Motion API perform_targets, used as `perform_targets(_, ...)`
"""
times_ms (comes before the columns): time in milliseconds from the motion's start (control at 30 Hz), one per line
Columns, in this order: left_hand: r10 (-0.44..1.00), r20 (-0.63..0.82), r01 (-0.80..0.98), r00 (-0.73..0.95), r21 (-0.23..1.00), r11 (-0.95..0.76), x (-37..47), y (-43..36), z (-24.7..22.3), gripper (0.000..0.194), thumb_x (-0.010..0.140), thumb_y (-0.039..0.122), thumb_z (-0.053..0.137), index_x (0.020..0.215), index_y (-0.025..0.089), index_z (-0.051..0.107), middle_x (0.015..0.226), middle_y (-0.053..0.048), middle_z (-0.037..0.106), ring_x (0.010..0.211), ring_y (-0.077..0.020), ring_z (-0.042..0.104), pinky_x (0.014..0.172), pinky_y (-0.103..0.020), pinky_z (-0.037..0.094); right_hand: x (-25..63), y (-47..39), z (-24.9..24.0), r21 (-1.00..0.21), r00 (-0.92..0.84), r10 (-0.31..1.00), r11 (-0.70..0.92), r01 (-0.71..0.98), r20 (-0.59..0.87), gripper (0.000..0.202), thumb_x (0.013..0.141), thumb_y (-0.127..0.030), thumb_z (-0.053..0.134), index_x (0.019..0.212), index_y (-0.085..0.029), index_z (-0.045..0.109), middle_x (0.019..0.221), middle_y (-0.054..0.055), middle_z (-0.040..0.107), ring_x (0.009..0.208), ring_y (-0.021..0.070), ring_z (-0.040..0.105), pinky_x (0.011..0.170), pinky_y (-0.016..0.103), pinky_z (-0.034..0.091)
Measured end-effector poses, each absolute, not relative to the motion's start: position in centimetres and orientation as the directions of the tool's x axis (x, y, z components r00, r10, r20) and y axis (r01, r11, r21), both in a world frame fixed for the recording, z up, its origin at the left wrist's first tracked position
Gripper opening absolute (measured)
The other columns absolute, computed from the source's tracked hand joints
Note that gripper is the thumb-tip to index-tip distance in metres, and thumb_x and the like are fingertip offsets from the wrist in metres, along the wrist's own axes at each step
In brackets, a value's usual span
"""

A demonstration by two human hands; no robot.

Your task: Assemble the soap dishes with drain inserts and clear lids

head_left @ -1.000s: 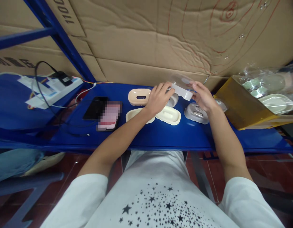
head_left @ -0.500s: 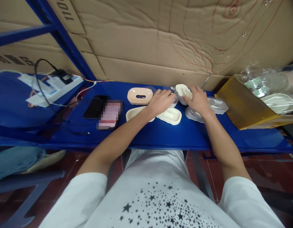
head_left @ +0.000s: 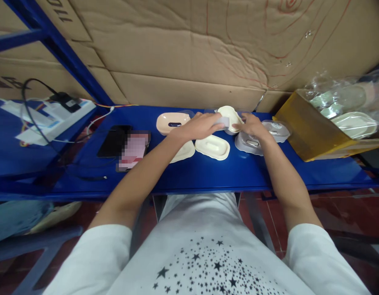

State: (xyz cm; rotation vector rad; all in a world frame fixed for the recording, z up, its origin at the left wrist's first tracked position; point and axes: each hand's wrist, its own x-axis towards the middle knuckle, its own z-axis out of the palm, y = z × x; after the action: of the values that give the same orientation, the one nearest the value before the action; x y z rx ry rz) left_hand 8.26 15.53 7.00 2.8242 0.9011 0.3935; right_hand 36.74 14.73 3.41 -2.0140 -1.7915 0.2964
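Observation:
My left hand (head_left: 206, 125) reaches in over the back of the blue table, its fingers closed on a small translucent greyish-white piece (head_left: 223, 122) whose kind I cannot make out. Just to the right, my right hand (head_left: 251, 124) grips the right edge of a cream oval bowl (head_left: 228, 111) between thumb and fingers. The bowl stands tilted with its hollow showing. In front of my left hand lie a cream oval tray (head_left: 212, 147) and another cream tray (head_left: 183, 152), partly under my forearm. A peach oval dish (head_left: 169, 119) with a dark oval slot sits behind my left wrist.
Clear plastic covers (head_left: 248, 142) lie by my right wrist, another cover (head_left: 277, 130) beyond them. A carton (head_left: 287, 131) holding wrapped dishes stands at right. Two phones, one a pink-screened phone (head_left: 134, 149), and a power strip (head_left: 54, 125) with cables are at left.
The view has shifted slightly. My left hand now has the translucent piece raised against the front of the cream bowl. My right hand stays at the bowl, which has turned a little.

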Motion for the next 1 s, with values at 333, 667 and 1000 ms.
perform_targets(333,0.673,0.189,0.644,0.715,0.196,-0.739,11.8,21.9,9.3,0.057,0.114,0.056,0.032,0.125,0.019,0.073,0.123,-0.016,0.078,0.116,-0.0365,0.072,0.098,-0.045,0.050,36.0,14.2,3.9,-0.655,0.148,0.986,-0.062,0.753,0.078,0.065,0.065,-0.034,0.092,0.125,-0.023,0.070,0.127,0.008,0.074,0.116,0.0321,0.070,0.102,0.048,0.060)
perform_targets(667,0.643,0.321,0.630,0.696,0.158,-0.761,12.1,20.1,8.0,0.045,0.112,0.032,0.050,0.155,0.016,0.053,0.157,-0.019,0.058,0.143,-0.0366,0.058,0.117,-0.050,0.045,35.1,12.8,5.4,-0.603,0.154,0.916,0.110,0.790,0.369,0.072,0.083,-0.034,0.077,0.148,-0.029,0.048,0.129,0.009,0.070,0.115,0.0351,0.070,0.107,0.056,0.054)
perform_targets(1000,0.488,0.410,0.499,0.771,0.089,-0.862,14.4,18.9,8.9,0.036,0.104,0.018,0.061,0.141,0.019,0.061,0.146,-0.015,0.063,0.136,-0.0347,0.060,0.110,-0.046,0.050,33.5,10.8,7.4,-0.244,-0.046,0.922,0.150,0.958,0.385,0.061,0.106,-0.044,0.047,0.163,-0.022,0.043,0.159,0.014,0.058,0.144,0.0392,0.053,0.118,0.054,0.042)
